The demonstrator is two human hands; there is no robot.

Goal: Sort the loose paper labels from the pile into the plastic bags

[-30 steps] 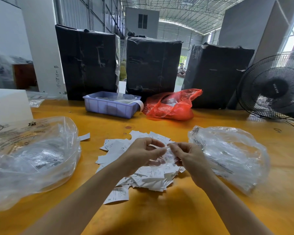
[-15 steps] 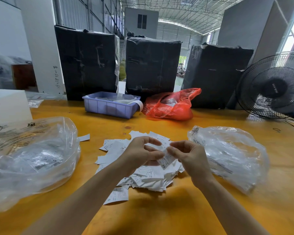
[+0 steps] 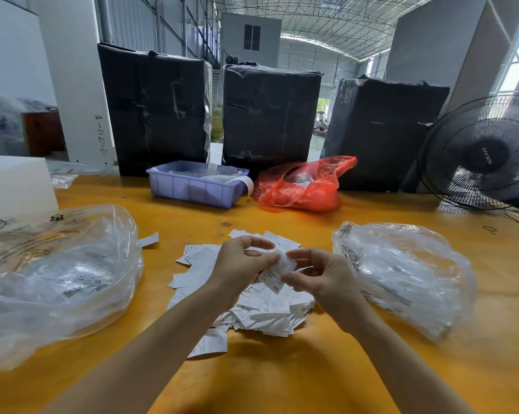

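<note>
Both hands, left hand (image 3: 242,265) and right hand (image 3: 321,279), now pinching one label (image 3: 277,271) above the pile (image 3: 252,306) at worktop (image 3: 282,377) centre, tilting it lower than a moment ago. Probably reading it before choosing left bag (image 3: 58,282) or right bag (image 3: 401,273).

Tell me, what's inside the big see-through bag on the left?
Inside the left clear plastic bag lie white paper labels, one printed XS. The crinkled, shiny plastic hides how many there are.
</note>
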